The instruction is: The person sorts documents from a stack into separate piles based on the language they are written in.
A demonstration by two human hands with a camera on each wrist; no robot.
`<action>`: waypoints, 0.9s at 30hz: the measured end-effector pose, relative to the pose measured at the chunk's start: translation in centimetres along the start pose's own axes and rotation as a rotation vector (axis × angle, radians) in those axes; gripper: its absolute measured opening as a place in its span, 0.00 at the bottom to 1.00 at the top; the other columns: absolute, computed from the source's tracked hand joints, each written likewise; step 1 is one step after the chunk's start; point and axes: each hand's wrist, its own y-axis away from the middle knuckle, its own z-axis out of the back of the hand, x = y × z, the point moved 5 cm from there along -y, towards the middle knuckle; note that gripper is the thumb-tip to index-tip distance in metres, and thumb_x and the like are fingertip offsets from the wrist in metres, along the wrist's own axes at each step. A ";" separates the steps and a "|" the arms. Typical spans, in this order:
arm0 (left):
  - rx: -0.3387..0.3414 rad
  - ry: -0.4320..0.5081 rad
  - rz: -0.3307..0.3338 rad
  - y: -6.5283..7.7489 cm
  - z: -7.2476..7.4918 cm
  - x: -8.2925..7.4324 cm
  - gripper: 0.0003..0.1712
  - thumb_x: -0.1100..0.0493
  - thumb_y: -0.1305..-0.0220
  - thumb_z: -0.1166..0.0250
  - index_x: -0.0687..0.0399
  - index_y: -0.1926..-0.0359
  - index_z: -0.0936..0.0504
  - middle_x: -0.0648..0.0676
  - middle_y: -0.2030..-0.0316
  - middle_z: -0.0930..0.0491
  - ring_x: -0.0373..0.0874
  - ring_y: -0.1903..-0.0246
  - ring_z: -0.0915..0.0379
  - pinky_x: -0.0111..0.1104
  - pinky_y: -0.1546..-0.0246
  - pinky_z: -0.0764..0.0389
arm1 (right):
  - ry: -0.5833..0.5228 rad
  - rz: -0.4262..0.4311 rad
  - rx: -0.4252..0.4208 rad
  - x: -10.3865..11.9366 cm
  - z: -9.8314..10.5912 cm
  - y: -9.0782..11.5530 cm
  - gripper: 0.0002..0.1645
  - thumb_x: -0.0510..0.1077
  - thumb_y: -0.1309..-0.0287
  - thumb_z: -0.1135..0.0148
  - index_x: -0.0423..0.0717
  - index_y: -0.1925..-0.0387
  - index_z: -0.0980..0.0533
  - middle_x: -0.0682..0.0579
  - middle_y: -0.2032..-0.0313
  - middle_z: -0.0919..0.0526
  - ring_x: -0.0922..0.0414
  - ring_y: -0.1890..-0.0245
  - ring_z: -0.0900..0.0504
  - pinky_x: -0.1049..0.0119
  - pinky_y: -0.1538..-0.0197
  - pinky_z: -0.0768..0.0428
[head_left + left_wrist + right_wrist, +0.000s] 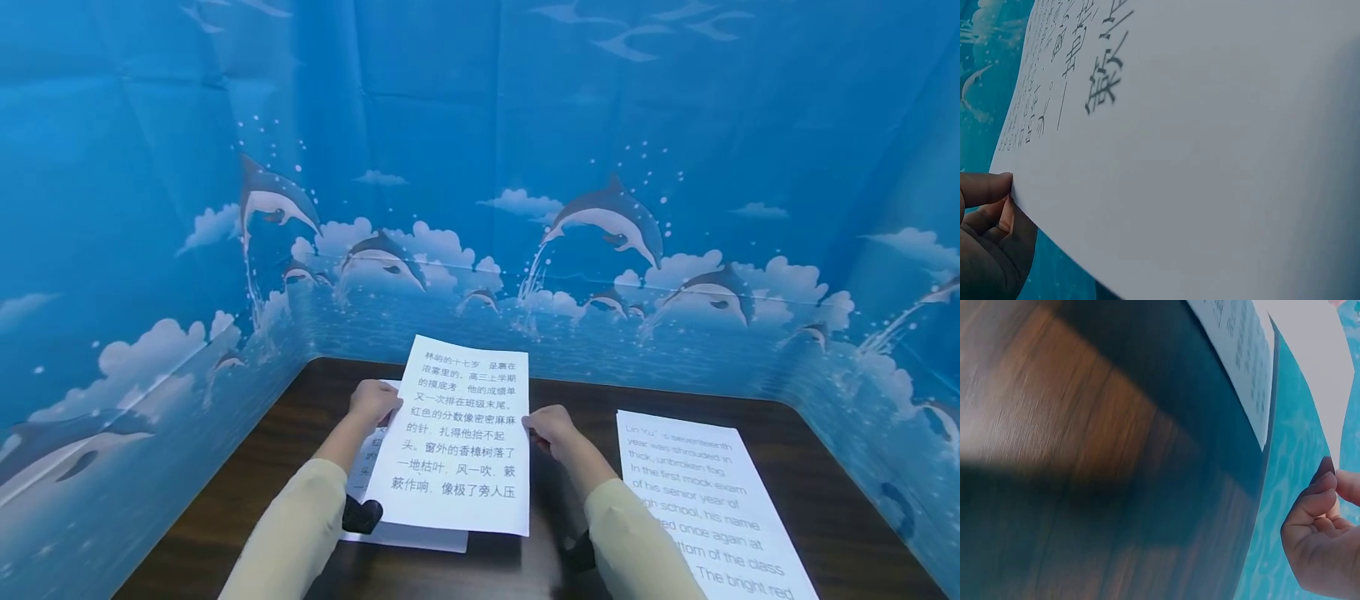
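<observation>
A sheet of paper (457, 433) printed with large Chinese characters is held up between both hands, tilted toward the head camera. My left hand (373, 403) pinches its left edge; the left wrist view shows thumb and finger on the sheet's margin. On the opposite edge my right hand (553, 427) pinches the paper, also seen in the right wrist view as a hand (1319, 534) with curled fingers at the sheet's edge. Behind and below it, more Chinese-printed paper (420, 537) lies on the table, largely hidden by the raised sheet.
Paper printed in English (693, 492) lies to the right on the dark wooden table (247, 500), partly covered by the right sleeve. A blue dolphin-patterned curtain (450, 167) surrounds the table at the back and sides.
</observation>
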 end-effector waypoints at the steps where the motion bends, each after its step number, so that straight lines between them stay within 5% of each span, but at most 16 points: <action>1: 0.002 0.000 0.000 -0.1 0.2 0.2 0.10 0.67 0.46 0.44 0.68 0.62 0.25 0.61 0.68 0.27 0.58 0.65 0.30 0.28 0.79 0.29 | -0.006 -0.002 -0.002 0.1 -0.3 0.0 0.09 0.37 0.48 0.47 0.34 0.71 0.24 0.45 0.78 0.24 0.50 0.77 0.27 0.67 0.78 0.34; 12: -0.062 -0.084 0.017 0.0 2.2 1.5 0.11 0.65 0.45 0.47 0.67 0.62 0.24 0.63 0.64 0.27 0.51 0.68 0.32 0.32 0.77 0.29 | -0.038 -0.003 -0.036 0.2 -3.6 0.5 0.07 0.37 0.49 0.44 0.34 0.72 0.24 0.45 0.78 0.25 0.51 0.78 0.27 0.65 0.75 0.30; 27: -0.138 -0.172 -0.007 -0.1 2.2 3.0 0.12 0.65 0.47 0.50 0.67 0.67 0.22 0.62 0.70 0.25 0.53 0.69 0.30 0.39 0.71 0.30 | -0.025 0.007 -0.028 -1.0 -6.1 1.1 0.07 0.33 0.52 0.48 0.36 0.79 0.25 0.45 0.82 0.27 0.54 0.83 0.28 0.69 0.81 0.32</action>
